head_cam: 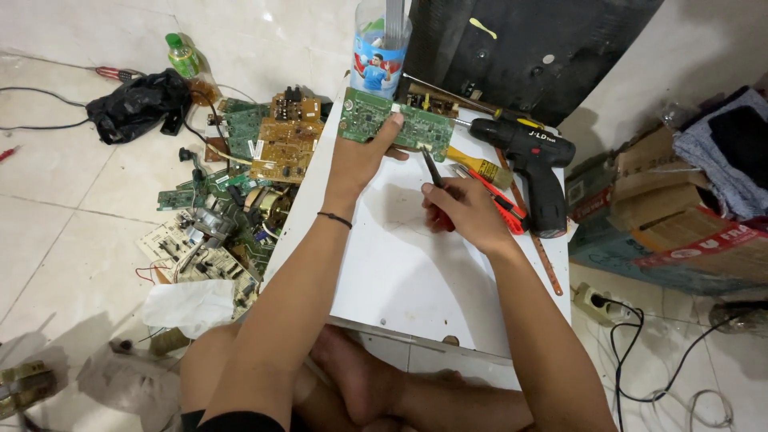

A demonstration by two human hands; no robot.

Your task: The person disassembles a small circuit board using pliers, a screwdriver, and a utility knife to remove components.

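My left hand grips a long green circuit board at the far end of a white board that serves as a work surface. The thumb lies over the green board's near edge. My right hand holds a thin dark-tipped tool with a red handle. Its tip points up toward the green board and stops just short of its near edge.
A black cordless drill, a yellow-handled screwdriver and a red tool lie right of my hands. A plastic cup stands behind the board. Several circuit boards are piled on the tiled floor at left. Cardboard boxes and cables sit at right.
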